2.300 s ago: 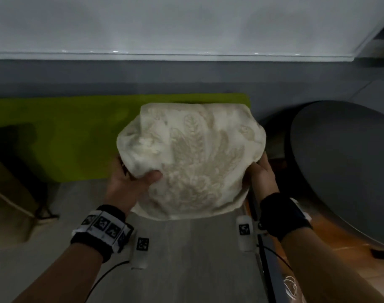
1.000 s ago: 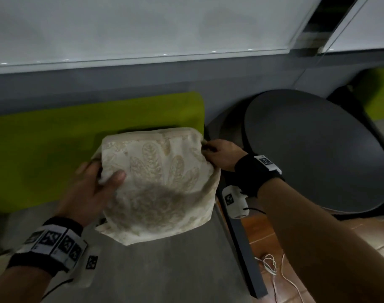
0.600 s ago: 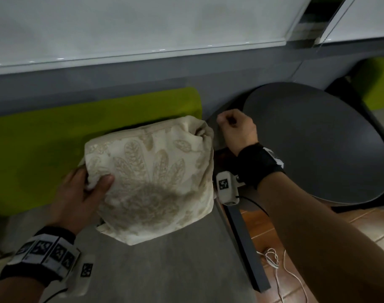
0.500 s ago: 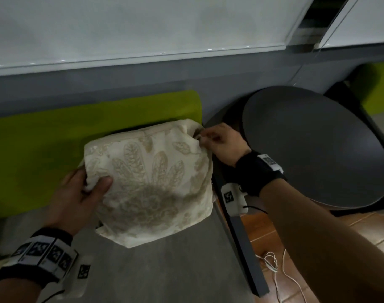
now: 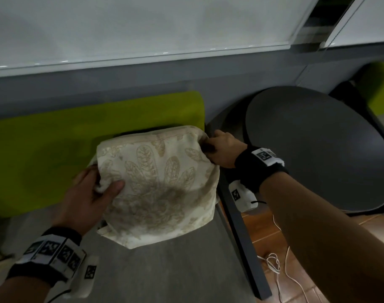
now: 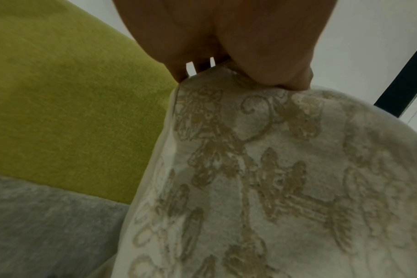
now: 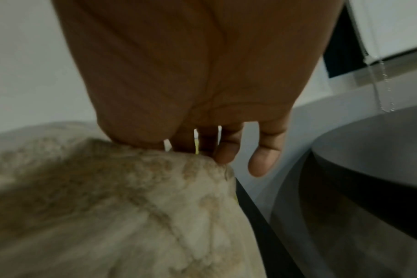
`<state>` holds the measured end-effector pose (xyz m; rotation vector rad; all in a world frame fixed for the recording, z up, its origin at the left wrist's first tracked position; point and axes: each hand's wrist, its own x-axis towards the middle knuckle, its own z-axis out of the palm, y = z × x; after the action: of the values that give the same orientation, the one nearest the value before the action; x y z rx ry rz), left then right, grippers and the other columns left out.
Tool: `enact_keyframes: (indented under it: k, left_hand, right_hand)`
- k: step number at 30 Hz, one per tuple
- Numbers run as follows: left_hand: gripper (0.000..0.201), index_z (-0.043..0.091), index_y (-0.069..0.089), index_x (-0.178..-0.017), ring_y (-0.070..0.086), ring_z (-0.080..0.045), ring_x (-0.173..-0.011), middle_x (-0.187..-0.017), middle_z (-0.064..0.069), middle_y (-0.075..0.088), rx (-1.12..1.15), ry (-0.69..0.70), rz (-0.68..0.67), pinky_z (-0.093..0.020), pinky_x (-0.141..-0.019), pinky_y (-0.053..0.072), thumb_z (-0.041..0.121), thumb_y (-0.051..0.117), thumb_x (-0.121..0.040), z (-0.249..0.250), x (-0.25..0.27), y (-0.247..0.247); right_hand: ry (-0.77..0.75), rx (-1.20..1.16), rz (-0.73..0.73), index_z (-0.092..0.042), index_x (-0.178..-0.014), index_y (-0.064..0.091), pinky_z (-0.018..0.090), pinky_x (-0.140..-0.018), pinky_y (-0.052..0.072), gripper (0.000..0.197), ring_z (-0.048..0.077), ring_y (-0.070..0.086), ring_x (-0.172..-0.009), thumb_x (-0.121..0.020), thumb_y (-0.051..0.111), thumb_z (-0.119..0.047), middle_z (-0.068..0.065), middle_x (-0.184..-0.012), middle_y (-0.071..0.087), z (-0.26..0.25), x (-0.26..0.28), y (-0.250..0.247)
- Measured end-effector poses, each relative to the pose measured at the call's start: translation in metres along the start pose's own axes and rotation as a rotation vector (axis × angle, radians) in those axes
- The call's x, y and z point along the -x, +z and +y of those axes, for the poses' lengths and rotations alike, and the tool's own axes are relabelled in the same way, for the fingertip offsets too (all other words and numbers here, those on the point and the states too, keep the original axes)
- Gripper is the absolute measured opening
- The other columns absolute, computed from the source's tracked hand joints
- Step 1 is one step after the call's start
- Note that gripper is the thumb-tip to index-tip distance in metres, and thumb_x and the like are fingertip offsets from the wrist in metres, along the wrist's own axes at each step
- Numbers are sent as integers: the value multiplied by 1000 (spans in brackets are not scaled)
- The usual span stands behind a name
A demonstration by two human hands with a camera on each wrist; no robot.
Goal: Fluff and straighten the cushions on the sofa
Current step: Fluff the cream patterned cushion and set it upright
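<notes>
- Cream fabric with a tan leaf pattern covers the square cushion [image 5: 158, 184], which stands tilted on the grey sofa seat [image 5: 164, 276], its top edge leaning toward the lime-green backrest [image 5: 55, 145] at the seat's right end.
- The left hand [image 5: 88, 197] grips the cushion's upper left corner, thumb laid across the patterned front and fingers curled behind; the left wrist view shows the fabric bunched between them.
- The right hand [image 5: 221, 152] holds the upper right corner, thumb on the front face and fingers behind the edge; in the right wrist view the little fingertip [image 7: 262, 165] hangs free of the cloth.
- Both wrists wear black bands with white marker tags.
- Just right of the sofa stands a round, dark grey desk [image 5: 317, 149], close to the right forearm.
- A black frame edge [image 5: 241, 237] runs along the seat's right side.
- A thin white cable [image 5: 276, 265] lies looped on the brown wooden floor [image 5: 263, 232] below.
- A pale roller blind [image 5: 143, 25] hangs above the grey wall behind the backrest.
</notes>
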<state>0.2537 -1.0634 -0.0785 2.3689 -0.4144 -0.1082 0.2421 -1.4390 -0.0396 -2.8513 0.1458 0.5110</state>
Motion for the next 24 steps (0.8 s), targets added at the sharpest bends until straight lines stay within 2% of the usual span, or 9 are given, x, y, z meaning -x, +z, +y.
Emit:
enact_keyframes:
  k: [3, 7, 9, 12, 14, 16, 19, 21, 24]
  left_hand:
    - [31, 60, 44, -111, 55, -23, -117, -118, 10, 51, 27, -5, -13, -35, -90, 43, 57, 64, -88, 9, -1, 5]
    - [35, 56, 46, -116, 51, -21, -123, -128, 5, 55, 32, -12, -9, -34, -95, 42, 51, 64, -87, 10, -6, 5]
    - [32, 59, 45, -111, 52, -21, -121, -127, 5, 55, 38, -14, -9, -34, -95, 41, 51, 65, -87, 5, -6, 4]
    - [23, 59, 47, -105, 53, -16, -111, -117, 8, 55, 46, 0, 3, -33, -90, 42, 62, 62, -88, 5, -6, 0]
    - [19, 56, 47, -98, 51, -16, -97, -104, 7, 52, 12, 58, 16, -35, -80, 40, 72, 44, -90, 6, -5, -2]
    - [39, 51, 54, -98, 55, -25, -96, -103, 0, 56, 43, 39, 58, -38, -80, 41, 78, 26, -91, 2, -7, -3]
    - [86, 22, 63, -130, 53, -38, -125, -136, -17, 59, 273, -368, 168, -45, -107, 39, 85, 23, -87, 2, -19, -15]
    - [65, 12, 58, -137, 51, -37, -130, -141, -18, 56, 216, -490, 65, -36, -102, 38, 62, 41, -99, 8, -29, -23]
    - [62, 27, 60, -134, 57, -23, -123, -135, 2, 61, 33, -253, -217, -32, -97, 42, 62, 49, -84, 18, -33, -34]
  right_hand:
    - [14, 104, 14, -11, -128, 60, 38, -85, 44, 43, 37, 54, -113, -102, 47, -42, 13, -118, 51, -7, -2, 6]
    - [-13, 54, 149, -20, -125, 60, 40, -87, 46, 32, 33, 54, -116, -99, 48, -33, 8, -121, 52, -3, 8, -2]
    - [56, -67, 302, -18, -117, 63, 43, -89, 47, 29, 34, 55, -113, -99, 45, -32, 7, -115, 50, 8, 16, -11]
    - [230, -396, 706, -10, -105, 61, 40, -88, 46, 35, 36, 58, -108, -103, 38, -36, 12, -113, 56, 23, 24, -28]
    - [336, -633, 811, -13, -103, 57, 33, -81, 41, 33, 30, 59, -104, -109, 40, -41, 7, -107, 61, 20, 28, -33]
    - [298, -967, 722, -18, -111, 60, 30, -81, 49, 31, 16, 65, -100, -106, 51, -47, -6, -102, 66, 10, 30, -28]
    - [163, -1049, 591, -17, -112, 67, 26, -78, 57, 21, 4, 67, -84, -96, 73, -29, -7, -94, 71, 14, 27, -12]
    - [254, -895, 738, -21, -104, 70, 37, -83, 59, 18, 13, 69, -87, -90, 77, -30, 0, -92, 73, 30, 20, -9]
    - [461, -833, 907, -25, -109, 71, 35, -88, 56, 27, 22, 69, -97, -88, 71, -43, 6, -107, 76, 37, 19, -10]
